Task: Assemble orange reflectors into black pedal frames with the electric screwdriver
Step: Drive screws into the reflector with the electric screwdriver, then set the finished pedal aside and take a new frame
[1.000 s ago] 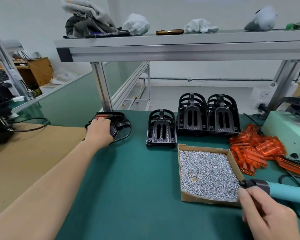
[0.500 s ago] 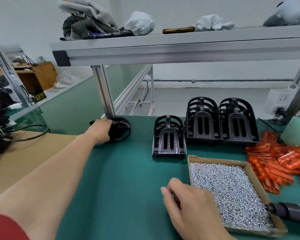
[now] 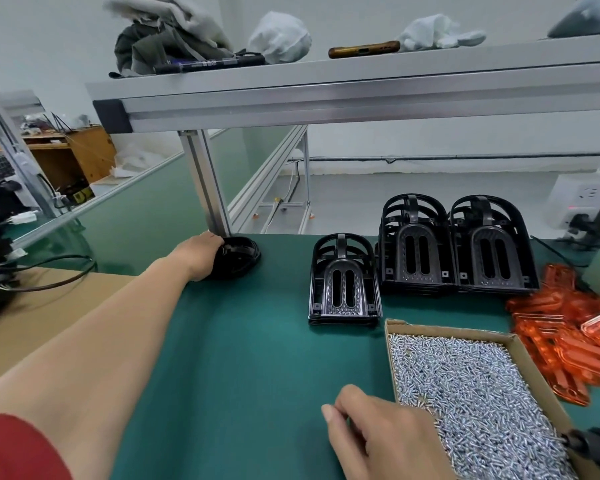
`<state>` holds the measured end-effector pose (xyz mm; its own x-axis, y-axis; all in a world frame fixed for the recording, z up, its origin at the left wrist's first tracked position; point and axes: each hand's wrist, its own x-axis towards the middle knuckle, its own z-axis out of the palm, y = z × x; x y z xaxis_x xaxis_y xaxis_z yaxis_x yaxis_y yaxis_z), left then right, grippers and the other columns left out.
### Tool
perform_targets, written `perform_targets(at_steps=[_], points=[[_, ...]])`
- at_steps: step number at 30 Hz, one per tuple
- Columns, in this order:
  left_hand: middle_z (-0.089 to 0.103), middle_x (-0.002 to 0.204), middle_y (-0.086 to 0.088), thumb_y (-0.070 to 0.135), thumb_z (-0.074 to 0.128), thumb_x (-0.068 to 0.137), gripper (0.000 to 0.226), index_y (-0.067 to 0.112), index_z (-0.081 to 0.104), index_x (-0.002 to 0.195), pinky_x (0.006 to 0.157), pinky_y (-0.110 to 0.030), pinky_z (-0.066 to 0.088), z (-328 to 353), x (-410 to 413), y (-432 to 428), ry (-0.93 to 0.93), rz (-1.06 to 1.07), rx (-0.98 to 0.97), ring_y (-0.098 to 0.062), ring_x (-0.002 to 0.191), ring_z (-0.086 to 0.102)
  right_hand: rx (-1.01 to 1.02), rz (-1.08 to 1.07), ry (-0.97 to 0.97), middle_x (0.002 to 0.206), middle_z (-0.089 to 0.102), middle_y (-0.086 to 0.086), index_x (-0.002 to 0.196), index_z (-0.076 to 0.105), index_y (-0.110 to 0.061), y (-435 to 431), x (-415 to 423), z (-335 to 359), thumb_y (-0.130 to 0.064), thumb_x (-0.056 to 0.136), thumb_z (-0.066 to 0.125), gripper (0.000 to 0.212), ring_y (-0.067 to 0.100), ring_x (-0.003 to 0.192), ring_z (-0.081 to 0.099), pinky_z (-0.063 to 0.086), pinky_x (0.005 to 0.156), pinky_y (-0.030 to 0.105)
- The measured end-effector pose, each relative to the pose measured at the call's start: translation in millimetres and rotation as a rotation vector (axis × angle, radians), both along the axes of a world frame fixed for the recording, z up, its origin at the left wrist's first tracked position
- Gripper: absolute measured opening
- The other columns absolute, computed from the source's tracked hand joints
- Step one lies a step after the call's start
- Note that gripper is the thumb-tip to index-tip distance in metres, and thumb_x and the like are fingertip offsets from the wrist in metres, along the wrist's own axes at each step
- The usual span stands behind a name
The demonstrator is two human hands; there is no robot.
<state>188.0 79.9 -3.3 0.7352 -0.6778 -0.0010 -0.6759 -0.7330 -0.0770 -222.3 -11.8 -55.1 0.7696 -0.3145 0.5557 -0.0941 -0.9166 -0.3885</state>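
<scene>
Pedal frames (image 3: 344,282) in three stacks; left hand (image 3: 201,252) fingers wrapped on black object (image 3: 238,256), right hand (image 3: 388,434) curled.

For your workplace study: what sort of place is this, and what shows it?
Probably a factory assembly bench: stacked black pedal frames, a cardboard tray of screws, and a pile of orange reflectors on a green mat.

Left hand (image 3: 201,252) stretched far across green table (image 3: 250,358), resting on black object (image 3: 238,256). Right hand (image 3: 385,434) near, at cardboard box (image 3: 530,368) edge over screws (image 3: 471,393). 3 pedal frame stacks (image 3: 420,258) behind; orange reflectors (image 3: 568,330) right.
</scene>
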Motion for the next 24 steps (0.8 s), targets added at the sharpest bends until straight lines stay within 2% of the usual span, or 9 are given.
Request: perform_targets(at_steps=[11,14,16,18,20,22,24], points=[[0.056,0.118,-0.015,0.004,0.052,0.087,0.033,0.010,0.058,0.118,0.089,-0.040,0.047,0,-13,-4,0.049,0.061,-0.138,-0.034,0.105,0.055,0.019,0.016,-0.057,0.051,0.040,-0.005,0.068,0.048,-0.024,0,0,-1,-0.039,0.090,0.057,0.029,0.012,0.046,0.039,0.039,0.041,0.027],[0.057,0.118,-0.018,0.001,0.054,0.083,0.038,0.005,0.060,0.121,0.095,-0.041,0.046,3,-43,-16,-0.022,0.026,-0.348,-0.037,0.110,0.054,0.038,0.032,-0.114,0.052,0.038,-0.005,0.067,0.050,-0.022,0,0,-1,-0.036,0.091,0.058,0.029,0.013,0.047,0.036,0.038,0.041,0.026],[0.062,0.110,-0.016,0.007,0.059,0.085,0.030,0.006,0.065,0.115,0.093,-0.036,0.046,0,-79,-29,-0.004,-0.017,-0.534,-0.034,0.104,0.058,0.050,0.051,-0.155,0.052,0.036,-0.005,0.067,0.051,-0.020,-1,-1,0,-0.033,0.092,0.059,0.029,0.013,0.048,0.033,0.036,0.041,0.026],[0.068,0.095,-0.007,0.028,0.064,0.090,0.019,0.012,0.069,0.098,0.080,-0.030,0.044,-6,-120,-44,0.100,-0.003,-0.630,-0.026,0.091,0.062,0.050,0.059,-0.178,0.053,0.036,-0.005,0.067,0.052,-0.018,-1,-1,1,-0.031,0.093,0.059,0.030,0.011,0.050,0.029,0.035,0.041,0.025],[0.069,0.083,0.000,0.049,0.062,0.090,0.034,0.016,0.069,0.085,0.073,-0.028,0.043,-14,-151,-57,0.256,0.053,-0.623,-0.021,0.083,0.063,0.053,0.064,-0.197,0.053,0.036,-0.006,0.067,0.052,-0.018,-2,-2,2,-0.030,0.093,0.059,0.030,0.010,0.050,0.028,0.035,0.041,0.026],[0.068,0.078,0.001,0.053,0.064,0.087,0.038,0.016,0.066,0.082,0.074,-0.031,0.050,-21,-171,-66,0.367,0.080,-0.617,-0.022,0.080,0.066,0.072,0.071,-0.211,0.053,0.037,-0.006,0.067,0.052,-0.017,-3,-3,2,-0.030,0.093,0.059,0.030,0.011,0.049,0.030,0.036,0.041,0.028],[0.068,0.079,-0.003,0.046,0.068,0.086,0.033,0.013,0.062,0.084,0.076,-0.035,0.055,-23,-179,-70,0.410,0.101,-0.628,-0.025,0.076,0.067,0.091,0.077,-0.220,0.053,0.038,-0.007,0.067,0.052,-0.017,-4,-5,2,-0.029,0.094,0.059,0.030,0.010,0.049,0.029,0.036,0.041,0.029]])
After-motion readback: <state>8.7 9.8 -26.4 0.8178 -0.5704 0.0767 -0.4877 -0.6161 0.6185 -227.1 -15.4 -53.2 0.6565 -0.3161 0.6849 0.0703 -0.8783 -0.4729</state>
